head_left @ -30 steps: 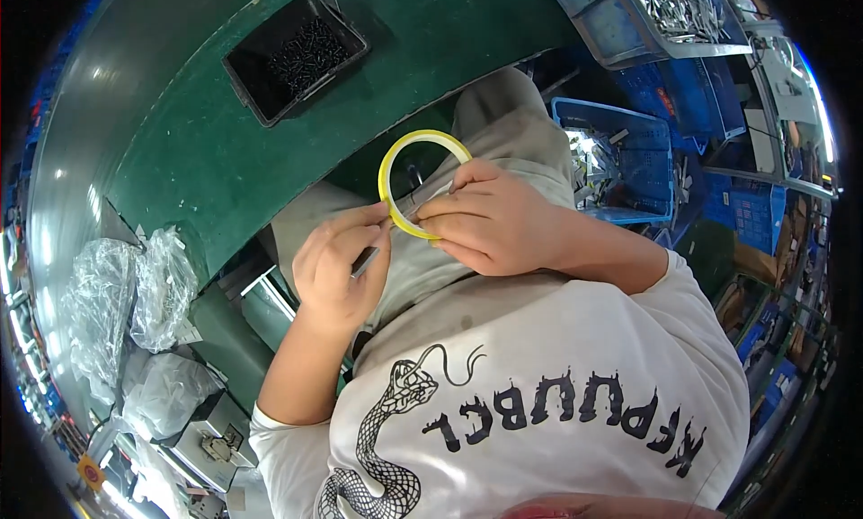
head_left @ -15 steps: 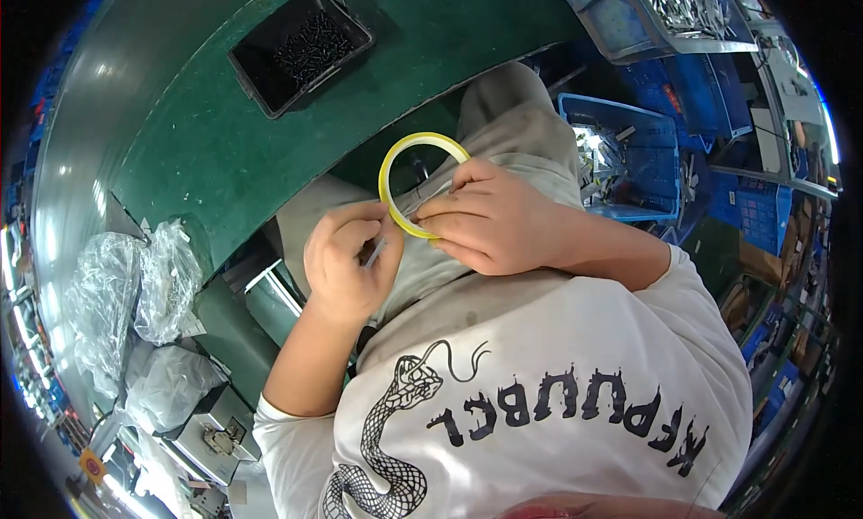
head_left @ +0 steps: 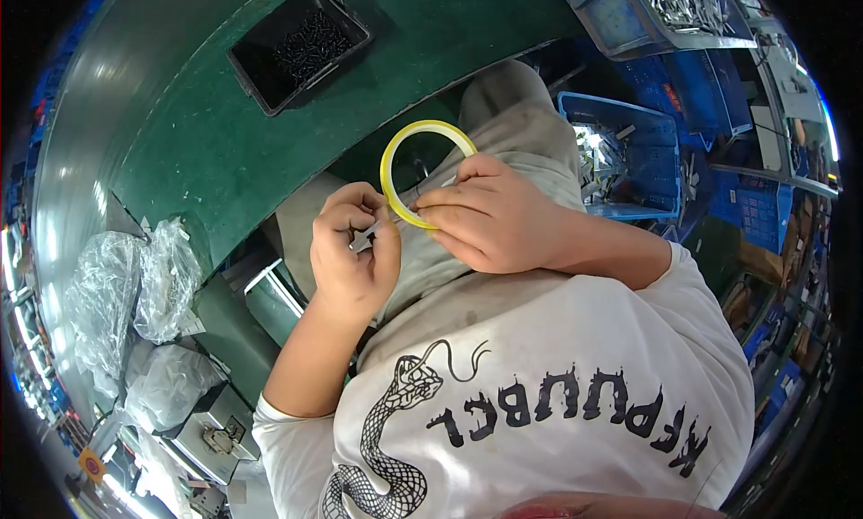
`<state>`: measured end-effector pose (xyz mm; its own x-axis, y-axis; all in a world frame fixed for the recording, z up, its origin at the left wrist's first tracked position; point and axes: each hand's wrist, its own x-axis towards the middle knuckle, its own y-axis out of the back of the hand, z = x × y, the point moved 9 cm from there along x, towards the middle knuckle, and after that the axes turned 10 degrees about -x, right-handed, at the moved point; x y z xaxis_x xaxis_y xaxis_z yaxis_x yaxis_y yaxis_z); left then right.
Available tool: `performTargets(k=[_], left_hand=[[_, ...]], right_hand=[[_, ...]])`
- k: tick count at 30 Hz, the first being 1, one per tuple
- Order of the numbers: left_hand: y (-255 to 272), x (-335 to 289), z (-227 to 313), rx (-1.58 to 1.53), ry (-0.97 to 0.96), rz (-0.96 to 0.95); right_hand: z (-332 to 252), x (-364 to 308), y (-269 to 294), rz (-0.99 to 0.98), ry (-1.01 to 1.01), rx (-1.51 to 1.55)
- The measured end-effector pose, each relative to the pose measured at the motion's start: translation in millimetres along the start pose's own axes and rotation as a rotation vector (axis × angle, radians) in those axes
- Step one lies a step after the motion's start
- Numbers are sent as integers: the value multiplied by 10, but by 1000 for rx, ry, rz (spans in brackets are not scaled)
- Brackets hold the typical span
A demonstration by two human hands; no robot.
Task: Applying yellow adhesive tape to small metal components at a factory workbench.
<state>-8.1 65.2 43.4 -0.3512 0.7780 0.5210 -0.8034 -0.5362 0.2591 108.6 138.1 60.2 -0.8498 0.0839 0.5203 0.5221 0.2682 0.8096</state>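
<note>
A roll of yellow tape (head_left: pixel 387 179) is held upright over my lap, its pale inner ring facing up toward me. My right hand (head_left: pixel 503 215) grips the roll's lower right side, thumb and fingers pressed on its rim. At the roll's lower left edge, the fingertips of my left hand (head_left: pixel 355 249) are pinched together, touching or almost touching the tape. Inside the curl of the left fingers shows a small shiny grey piece (head_left: pixel 362 241); most of it is hidden, so its kind is unclear.
Beyond my knees is a green worktable (head_left: pixel 207 141) carrying a black bin (head_left: pixel 261 83) of small black parts. Plastic bags (head_left: pixel 103 294) lie at the left. To the right stand a blue basket (head_left: pixel 643 173) with scraps and a raised bin (head_left: pixel 620 20) of metal parts.
The tape roll has risen slightly away from my body. My left hand has shifted a little to the right and tilted, and the shiny piece shows less between its fingers.
</note>
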Motion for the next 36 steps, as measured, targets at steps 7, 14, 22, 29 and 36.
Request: performTargets(k=[7,14,22,29,36], left_hand=[[-94,-55,-76,-80,193,-83],[-136,-56,-143,-167,379,-120],[-143,-2,-218,-80,653,-264],[-144,-16,-249,-129,698,-264],[-145,-168,-456,-583,1008,-35]], right_hand=[[90,39,18,-15,-87,-22],[237,33,-91,-131,-268,87],[268,13,-222,-207,-259,50],[292,34,-296,-282,-311,207],[462,-1,-232,-239,-508,417]])
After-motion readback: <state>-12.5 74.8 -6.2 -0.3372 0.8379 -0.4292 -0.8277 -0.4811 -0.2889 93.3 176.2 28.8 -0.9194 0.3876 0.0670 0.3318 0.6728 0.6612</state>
